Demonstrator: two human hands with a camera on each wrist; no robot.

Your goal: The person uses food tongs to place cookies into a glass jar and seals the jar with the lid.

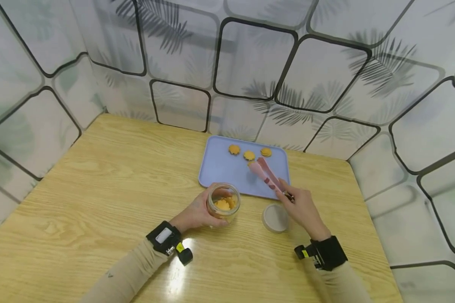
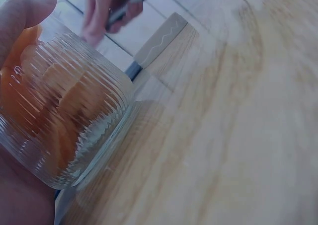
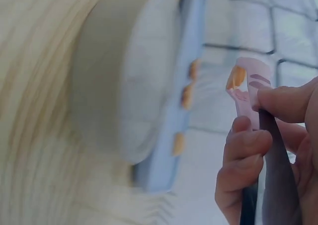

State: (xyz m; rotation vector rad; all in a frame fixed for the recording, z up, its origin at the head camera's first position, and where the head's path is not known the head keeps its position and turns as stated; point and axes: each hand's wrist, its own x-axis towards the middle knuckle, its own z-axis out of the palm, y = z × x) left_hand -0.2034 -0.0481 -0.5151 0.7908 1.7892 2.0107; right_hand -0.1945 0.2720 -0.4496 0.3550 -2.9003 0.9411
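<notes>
My left hand [image 1: 201,213] grips a ribbed glass jar [image 1: 233,215] that stands unlidded near the table's middle. Scalloped orange crackers [image 1: 223,205] lie inside it, and they show through the ribbed wall in the left wrist view. In my right hand [image 1: 301,207] is a pair of tongs [image 1: 267,177] with pink tips and dark handles. Between the tips an orange cracker [image 3: 237,77] is pinched, held over the pale blue tray [image 1: 223,170]. Several more crackers [image 1: 249,155] sit in a row toward the tray's far side.
A round beige lid [image 1: 275,218] lies on the wooden table [image 1: 117,189], right of the jar and below my right hand. Patterned curtains [image 1: 182,101] rise behind the table and along both sides.
</notes>
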